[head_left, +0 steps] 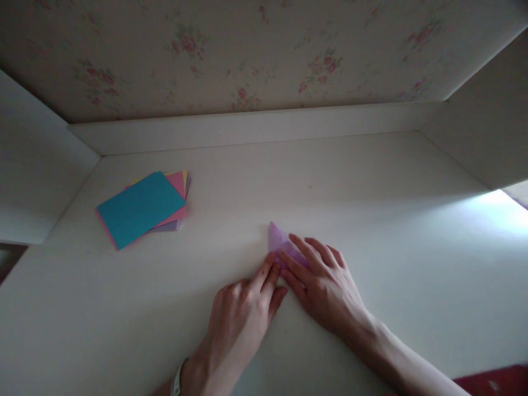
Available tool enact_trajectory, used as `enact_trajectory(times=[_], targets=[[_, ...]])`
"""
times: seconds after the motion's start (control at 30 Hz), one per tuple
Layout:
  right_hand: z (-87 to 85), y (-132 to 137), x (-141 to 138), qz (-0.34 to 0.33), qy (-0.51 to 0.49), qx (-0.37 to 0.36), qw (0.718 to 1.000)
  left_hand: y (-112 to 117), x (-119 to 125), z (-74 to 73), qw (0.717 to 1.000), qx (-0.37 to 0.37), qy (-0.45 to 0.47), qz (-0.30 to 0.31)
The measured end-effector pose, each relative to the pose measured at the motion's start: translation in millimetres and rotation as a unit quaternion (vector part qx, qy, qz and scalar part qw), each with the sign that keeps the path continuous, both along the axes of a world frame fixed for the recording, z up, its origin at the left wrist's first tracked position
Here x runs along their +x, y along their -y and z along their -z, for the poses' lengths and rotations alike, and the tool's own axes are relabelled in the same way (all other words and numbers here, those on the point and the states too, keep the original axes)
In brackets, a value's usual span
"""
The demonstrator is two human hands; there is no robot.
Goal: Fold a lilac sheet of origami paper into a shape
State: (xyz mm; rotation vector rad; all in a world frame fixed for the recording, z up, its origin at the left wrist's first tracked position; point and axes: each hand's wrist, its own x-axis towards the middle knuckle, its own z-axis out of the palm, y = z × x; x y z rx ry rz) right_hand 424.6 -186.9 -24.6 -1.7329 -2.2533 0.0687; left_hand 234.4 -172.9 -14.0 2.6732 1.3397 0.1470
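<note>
A small folded sheet of purple paper [279,237] lies on the white desk, its pointed corner facing away from me. Fingers stretched and somewhat apart, my right hand [324,280] rests flat across the paper's right side and covers much of it. My left hand [247,302] is partly curled, with its fingertips pressed together on the paper's near left edge. Its thumb sits just below, close to my right fingertips. The fingers hide the near part of the fold.
A stack of coloured paper [142,209] lies at the left, with a blue sheet on top and pink, yellow and purple edges showing. White side panels and a low back ledge [256,128] bound the desk [198,341]. Something red [495,380] shows at the bottom right.
</note>
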Motion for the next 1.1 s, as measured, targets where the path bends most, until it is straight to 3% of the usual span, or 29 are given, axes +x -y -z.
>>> enact_trajectory(times=[0.4, 0.83, 0.97, 1.1], targets=[[8.1, 6.5, 25.5, 0.027, 0.0, -0.006, 1.0, 1.9, -0.8, -2.1, 1.0, -0.005, 0.0, -0.011], [16.9, 17.1, 52.1, 0.0, 0.052, -0.009, 0.999, 0.0, -4.5, 3.5, 0.999, -0.01, 0.03, -0.004], [19.3, 18.6, 59.4, 0.0, 0.017, -0.024, 1.0, -1.9, -5.5, 2.8, 0.999, -0.011, 0.052, -0.006], [16.5, 14.5, 56.0, 0.064, -0.08, -0.026, 0.994, -4.5, -5.7, 0.6, 0.996, -0.005, 0.077, -0.033]])
